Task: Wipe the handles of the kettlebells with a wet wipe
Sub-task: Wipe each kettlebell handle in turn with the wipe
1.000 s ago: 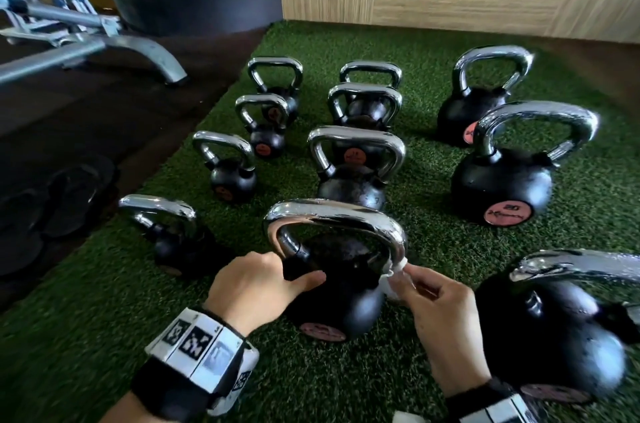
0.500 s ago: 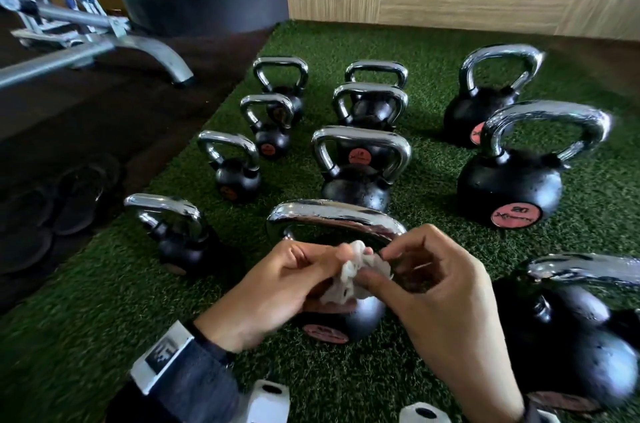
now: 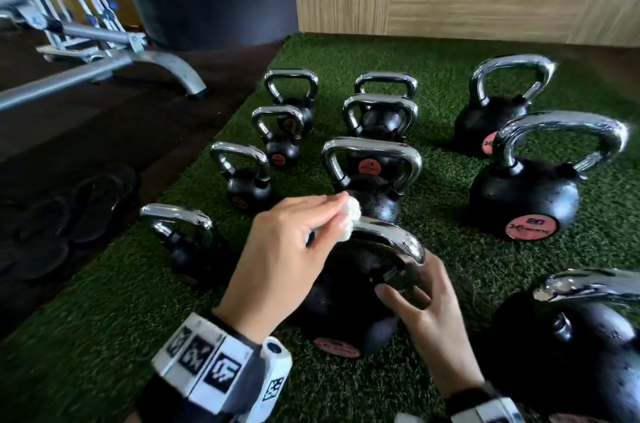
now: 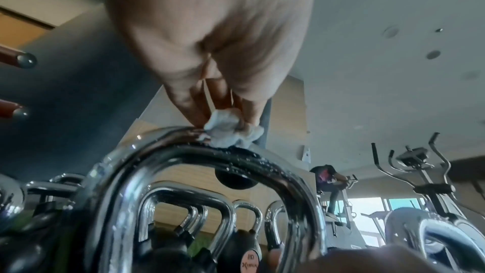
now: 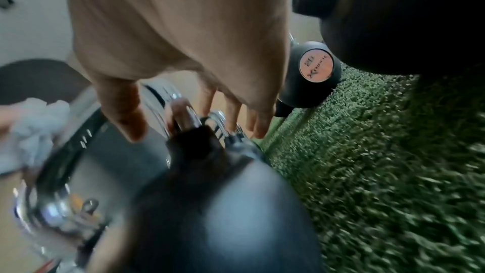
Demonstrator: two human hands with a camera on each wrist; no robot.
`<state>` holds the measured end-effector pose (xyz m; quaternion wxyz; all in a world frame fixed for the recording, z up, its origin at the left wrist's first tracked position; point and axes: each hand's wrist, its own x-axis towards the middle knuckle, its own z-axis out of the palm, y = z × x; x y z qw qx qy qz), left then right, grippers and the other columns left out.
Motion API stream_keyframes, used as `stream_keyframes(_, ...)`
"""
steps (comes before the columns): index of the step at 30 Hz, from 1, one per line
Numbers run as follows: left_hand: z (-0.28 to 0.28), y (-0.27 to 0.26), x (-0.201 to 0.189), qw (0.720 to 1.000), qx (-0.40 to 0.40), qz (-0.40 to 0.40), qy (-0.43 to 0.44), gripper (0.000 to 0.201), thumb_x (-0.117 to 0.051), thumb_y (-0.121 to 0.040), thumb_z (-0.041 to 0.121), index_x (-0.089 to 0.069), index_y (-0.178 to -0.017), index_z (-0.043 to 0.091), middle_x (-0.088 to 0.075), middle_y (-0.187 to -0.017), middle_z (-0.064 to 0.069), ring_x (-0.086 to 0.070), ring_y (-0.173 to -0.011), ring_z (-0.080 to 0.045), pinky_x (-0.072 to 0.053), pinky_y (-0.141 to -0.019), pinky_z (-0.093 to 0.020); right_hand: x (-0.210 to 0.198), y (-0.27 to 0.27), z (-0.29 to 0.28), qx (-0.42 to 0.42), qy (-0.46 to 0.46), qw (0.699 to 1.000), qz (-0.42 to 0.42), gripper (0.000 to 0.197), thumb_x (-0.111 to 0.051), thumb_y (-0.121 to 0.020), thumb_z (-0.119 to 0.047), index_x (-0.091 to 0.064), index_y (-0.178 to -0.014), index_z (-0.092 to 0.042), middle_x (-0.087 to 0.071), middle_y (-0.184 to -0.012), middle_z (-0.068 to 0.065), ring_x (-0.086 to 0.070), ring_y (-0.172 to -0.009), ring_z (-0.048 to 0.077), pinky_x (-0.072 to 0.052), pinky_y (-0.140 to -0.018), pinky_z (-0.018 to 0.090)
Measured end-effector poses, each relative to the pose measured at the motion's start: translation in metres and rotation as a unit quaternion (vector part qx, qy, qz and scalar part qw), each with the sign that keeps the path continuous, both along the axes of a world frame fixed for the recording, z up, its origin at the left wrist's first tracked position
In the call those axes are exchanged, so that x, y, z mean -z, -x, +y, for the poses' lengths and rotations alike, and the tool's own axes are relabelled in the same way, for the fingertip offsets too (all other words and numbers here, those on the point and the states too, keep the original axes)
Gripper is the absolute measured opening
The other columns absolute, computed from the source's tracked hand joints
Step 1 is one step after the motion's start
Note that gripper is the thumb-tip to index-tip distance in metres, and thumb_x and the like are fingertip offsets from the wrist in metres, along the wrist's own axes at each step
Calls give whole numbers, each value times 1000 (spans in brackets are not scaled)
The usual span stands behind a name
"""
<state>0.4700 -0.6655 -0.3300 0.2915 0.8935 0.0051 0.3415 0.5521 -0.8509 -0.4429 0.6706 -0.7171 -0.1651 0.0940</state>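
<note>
Since half a second ago our hands have parted: our left hand point(image 3: 291, 249) now pinches the crumpled wet wipe point(image 3: 349, 214) alone, pressing it onto the chrome handle point(image 3: 391, 239) of the nearest kettlebell point(image 3: 339, 301) on the green turf point(image 3: 104, 336). Our right hand point(image 3: 429, 311), fingers spread, seems to steady the handle's right leg, though blur hides the contact.

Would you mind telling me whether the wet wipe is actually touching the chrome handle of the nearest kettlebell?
Touching. The left wrist view shows the wet wipe, pinched by the left hand, pressed on top of the chrome handle with no gap.
</note>
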Motion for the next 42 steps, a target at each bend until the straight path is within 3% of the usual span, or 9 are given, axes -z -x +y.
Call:
stream_keyframes(4,-6,-3,7,995,-18,48,-89,33,-61,-102,26,-69,-133,18,-68,-133,12,-59,-125,0,-52,-103,-31,23,1,17,27,2,999,-27,37,-80,-79,-46,-67,-103,-21,-73,-110,-12,-67,-108,6,-52,-99,46)
stream_keyframes(8,17,3,13,997,-62,28,-41,30,-61,-102,22,-71,-131,20,-71,-125,16,-63,-118,-2,-55,-97,-27,33,1,19,44,26,996,-67,26,-76,-83,-38,-69,-100,-20,-71,-103,-21,-66,-98,-4,-49,-79,11)
stream_keyframes(10,25,5,16,996,-81,22,-22,29,-62,-102,24,-71,-130,22,-72,-122,19,-63,-115,-4,-55,-95,-23,34,-1,18,39,39,997,-61,23,-78,-83,-34,-70,-101,-21,-71,-101,-22,-66,-96,-5,-46,-78,6)
stream_keyframes(14,27,9,28,996,-89,6,-31,31,-61,-102,23,-70,-132,23,-72,-122,19,-63,-109,0,-49,-92,-10,32,-3,16,29,46,997,-61,21,-77,-85,-31,-70,-104,-28,-72,-100,-19,-64,-96,-8,-46,-79,9)
stream_keyframes(17,40,11,44,990,-136,7,49,27,-58,-104,21,-75,-125,25,-74,-105,20,-63,-82,15,-41,-72,4,32,-3,15,16,41,998,-54,23,-76,-84,-36,-68,-105,-33,-71,-102,-24,-63,-97,-11,-47,-76,7)
stream_keyframes(19,49,14,57,981,-152,36,112,26,-56,-104,20,-76,-120,24,-75,-98,17,-69,-80,7,-41,-66,2,32,-4,14,6,43,997,-57,24,-75,-83,-40,-67,-106,-36,-68,-104,-32,-62,-98,-14,-47,-75,5)
stream_keyframes(34,32,16,143,942,-112,-2,317,24,-57,-103,21,-70,-122,27,-70,-108,37,-66,-107,12,-47,-87,-2,22,-28,7,-56,68,996,-28,32,-87,-71,-42,-76,-97,-26,-75,-107,-18,-68,-104,-1,-55,-91,31)
stream_keyframes(39,25,20,135,952,-120,-13,281,18,-74,-93,40,-77,-110,42,-79,-94,19,-76,-87,-9,-63,-76,-33,4,-24,1,-17,132,988,-75,33,-84,-54,-61,-74,-80,-43,-74,-87,-20,-68,-87,-2,-53,-74,14)
stream_keyframes(42,32,14,128,966,-140,-4,219,20,-74,-89,47,-78,-103,32,-77,-77,15,-73,-66,-18,-59,-59,-43,-8,-22,-8,-38,208,970,-120,36,-86,-56,-59,-74,-79,-34,-69,-98,-13,-63,-101,9,-53,-89,32)
